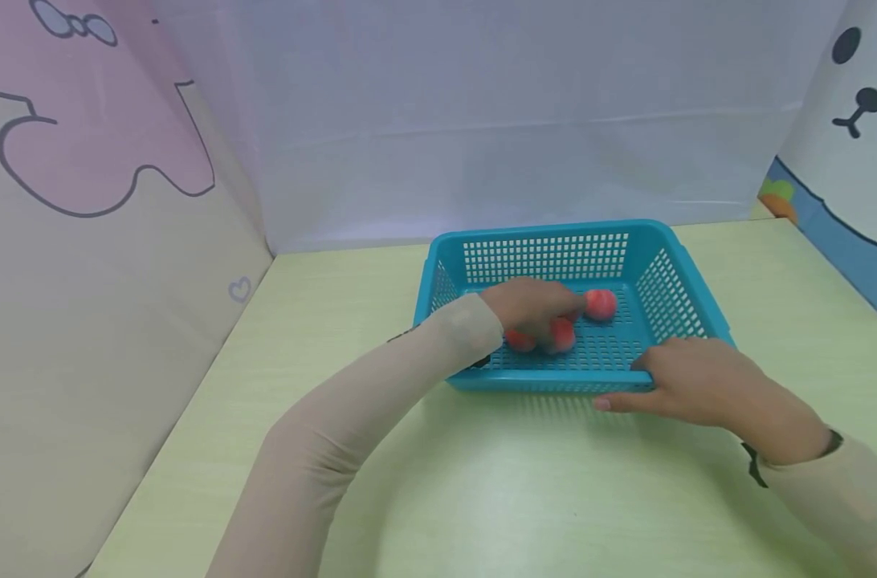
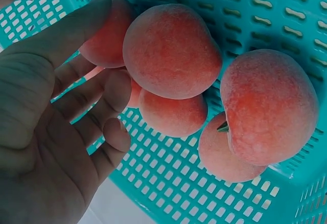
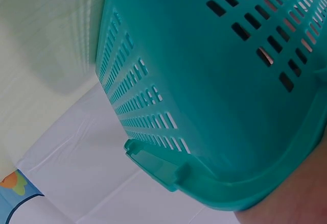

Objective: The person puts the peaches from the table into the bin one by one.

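My left hand (image 1: 532, 305) reaches down into a blue-green plastic basket (image 1: 547, 382) among several red, fuzzy peaches. In the left wrist view its thumb lies over one peach (image 2: 107, 40), with the fingers curled at the other side. Close by sit a larger peach (image 2: 171, 50) and another peach (image 2: 271, 106) with a bit of green at its stem. From the head, one peach (image 1: 601, 305) shows right at the fingertips. My right hand (image 1: 706, 381) grips the basket's near rim by the right corner, thumb outside and fingers over the edge.
The basket stands on a pale wooden table (image 1: 467, 482). A white sheet (image 1: 482, 144) hangs behind it. Walls with cartoon drawings, a pink figure (image 1: 99, 136) at left and a white face (image 1: 865, 160) at right, flank the table.
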### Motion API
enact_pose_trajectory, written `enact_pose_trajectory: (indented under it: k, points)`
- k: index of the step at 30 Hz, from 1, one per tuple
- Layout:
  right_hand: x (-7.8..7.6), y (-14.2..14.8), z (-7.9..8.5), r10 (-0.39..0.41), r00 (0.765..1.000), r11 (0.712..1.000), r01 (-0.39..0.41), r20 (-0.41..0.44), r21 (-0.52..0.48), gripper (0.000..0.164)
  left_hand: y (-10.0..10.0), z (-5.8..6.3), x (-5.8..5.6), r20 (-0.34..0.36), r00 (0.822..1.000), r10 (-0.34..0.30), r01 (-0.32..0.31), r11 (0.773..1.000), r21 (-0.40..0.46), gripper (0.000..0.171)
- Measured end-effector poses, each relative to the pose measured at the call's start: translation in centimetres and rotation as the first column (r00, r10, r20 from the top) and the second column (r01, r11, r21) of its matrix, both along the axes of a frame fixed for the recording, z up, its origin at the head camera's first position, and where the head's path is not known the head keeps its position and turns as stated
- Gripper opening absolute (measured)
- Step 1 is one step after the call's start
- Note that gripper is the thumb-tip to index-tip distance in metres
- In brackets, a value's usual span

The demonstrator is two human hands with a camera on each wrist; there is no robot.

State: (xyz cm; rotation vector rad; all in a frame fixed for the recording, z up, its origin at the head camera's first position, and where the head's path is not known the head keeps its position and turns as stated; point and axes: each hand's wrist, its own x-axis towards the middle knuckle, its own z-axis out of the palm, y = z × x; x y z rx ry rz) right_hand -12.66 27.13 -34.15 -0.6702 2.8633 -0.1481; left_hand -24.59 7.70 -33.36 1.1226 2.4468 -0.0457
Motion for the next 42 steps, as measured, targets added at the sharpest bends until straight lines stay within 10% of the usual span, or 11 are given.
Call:
enact_pose_trajectory:
  k: [29, 37, 42]
  points:
    - [-0.1, -0.1, 0.0, 0.001, 1.000, 1.000, -0.001, -0.004, 0.000, 0.060, -0.3, 0.1, -0.2, -0.014, 1.000, -0.012, 0.012, 1.000, 0.018, 0.029]
    - [0.0, -0.1, 0.2, -0.002, 1.000, 1.000, 0.002, -0.006, 0.013, 0.062, -1.1, 3.2, -0.5, 0.030, 0.998, 0.055, -0.058, 0.990, 0.130, 0.036]
    - [-0.1, -0.2, 0.3, 0.000, 1.000, 1.000, 0.000, 0.007, 0.021, 0.064, -2.8, 6.3, -0.1, -0.136, 0.990, 0.024, 0.001, 0.983, 0.185, 0.039]
